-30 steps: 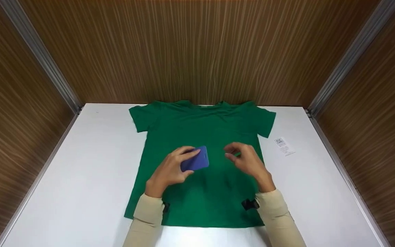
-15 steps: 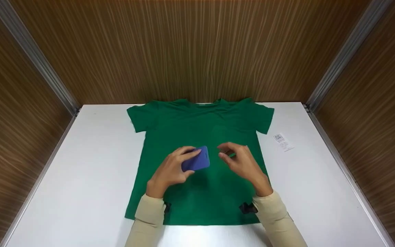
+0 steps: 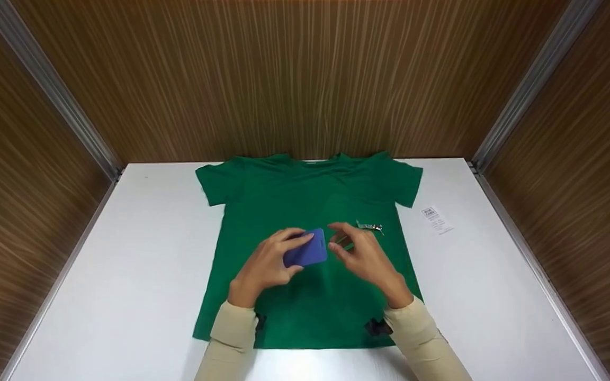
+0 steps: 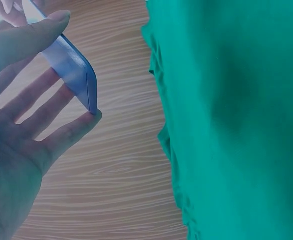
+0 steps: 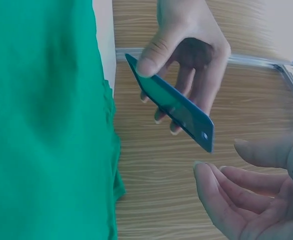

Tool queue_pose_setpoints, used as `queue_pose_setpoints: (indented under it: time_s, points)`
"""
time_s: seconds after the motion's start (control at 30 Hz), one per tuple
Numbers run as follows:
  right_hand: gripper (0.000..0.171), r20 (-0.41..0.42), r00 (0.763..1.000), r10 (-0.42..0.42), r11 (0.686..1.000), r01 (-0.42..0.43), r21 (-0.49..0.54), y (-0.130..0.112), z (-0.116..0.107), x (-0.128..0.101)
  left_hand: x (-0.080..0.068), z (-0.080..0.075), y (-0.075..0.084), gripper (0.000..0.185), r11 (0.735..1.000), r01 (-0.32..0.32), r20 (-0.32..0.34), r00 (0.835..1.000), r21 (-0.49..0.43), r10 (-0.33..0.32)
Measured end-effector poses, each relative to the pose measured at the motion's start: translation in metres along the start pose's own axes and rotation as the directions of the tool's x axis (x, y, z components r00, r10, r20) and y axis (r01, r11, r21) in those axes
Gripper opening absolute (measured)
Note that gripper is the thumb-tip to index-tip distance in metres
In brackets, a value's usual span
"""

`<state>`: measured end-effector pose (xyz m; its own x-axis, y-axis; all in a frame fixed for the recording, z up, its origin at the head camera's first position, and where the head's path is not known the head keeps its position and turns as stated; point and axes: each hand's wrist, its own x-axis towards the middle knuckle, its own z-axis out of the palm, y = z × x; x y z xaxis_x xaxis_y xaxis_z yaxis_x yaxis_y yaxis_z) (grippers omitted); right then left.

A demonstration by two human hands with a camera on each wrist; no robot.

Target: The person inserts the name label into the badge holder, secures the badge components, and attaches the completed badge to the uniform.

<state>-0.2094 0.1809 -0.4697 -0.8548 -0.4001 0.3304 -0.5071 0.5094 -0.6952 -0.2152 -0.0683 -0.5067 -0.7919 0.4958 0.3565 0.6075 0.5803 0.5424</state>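
Observation:
A green T-shirt (image 3: 310,196) lies flat, front down or up I cannot tell, on the white table (image 3: 125,264). Above its middle my left hand (image 3: 298,255) pinches a blue card-like holder (image 3: 311,251) between thumb and fingers; the left wrist view shows the holder (image 4: 71,65) edge-on. My right hand (image 3: 344,244) hovers just right of the holder, fingers loosely curved and holding nothing. In the right wrist view the right hand (image 5: 246,195) sits a short gap below the holder's (image 5: 176,107) corner. A small metal clip (image 3: 370,227) lies on the shirt beyond the right hand.
A white printed label (image 3: 436,219) lies on the table to the right of the shirt. Wood-panelled walls (image 3: 305,79) close in the table at the back and on both sides. Bare white tabletop flanks the shirt left and right.
My right hand has moved left, close to the blue holder, and the metal clip on the shirt now shows behind it. The left hand has kept its hold and barely shifted.

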Motion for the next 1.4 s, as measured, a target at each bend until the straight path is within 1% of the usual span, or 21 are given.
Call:
queue_pose_setpoints:
  time_s: [0.13,0.27,0.5,0.67,0.9,1.03,1.2,1.4]
  points:
    - [0.040,0.003,1.000,0.003,1.000,-0.003,0.011,0.000,0.005,0.000,0.001,0.000,0.001,0.070,1.000,-0.009,0.010,1.000,0.000,0.009]
    - [0.043,0.027,1.000,0.013,0.999,-0.014,0.036,0.001,0.010,0.000,0.001,0.000,0.000,0.069,1.000,-0.009,0.016,1.000,0.007,0.009]
    - [0.047,0.061,0.997,0.038,0.997,-0.043,0.070,-0.001,0.014,0.000,0.002,0.000,-0.001,0.068,0.999,-0.022,-0.004,1.000,0.044,0.022]
    - [0.049,0.078,0.996,0.042,0.996,-0.048,0.082,0.000,0.015,0.000,0.002,0.000,0.000,0.068,0.998,-0.023,-0.011,1.000,0.064,0.024]
    - [0.047,0.100,0.994,0.047,0.991,-0.058,0.117,0.002,0.016,0.001,0.002,-0.001,0.003,0.067,0.995,-0.036,-0.004,0.999,0.094,0.037]
    - [0.046,0.103,0.993,0.052,0.993,-0.062,0.102,0.002,0.015,0.001,0.003,0.002,0.005,0.066,0.993,-0.048,-0.005,0.999,0.112,0.049]
    - [0.045,0.093,0.994,0.053,0.995,-0.061,0.078,0.004,0.015,0.002,0.005,0.006,0.006,0.066,0.987,-0.081,-0.004,0.997,0.137,0.083]
    - [0.042,0.085,0.995,0.057,0.994,-0.065,0.089,0.003,0.014,0.002,0.006,0.005,0.008,0.068,0.985,-0.084,-0.027,0.996,0.154,0.089]
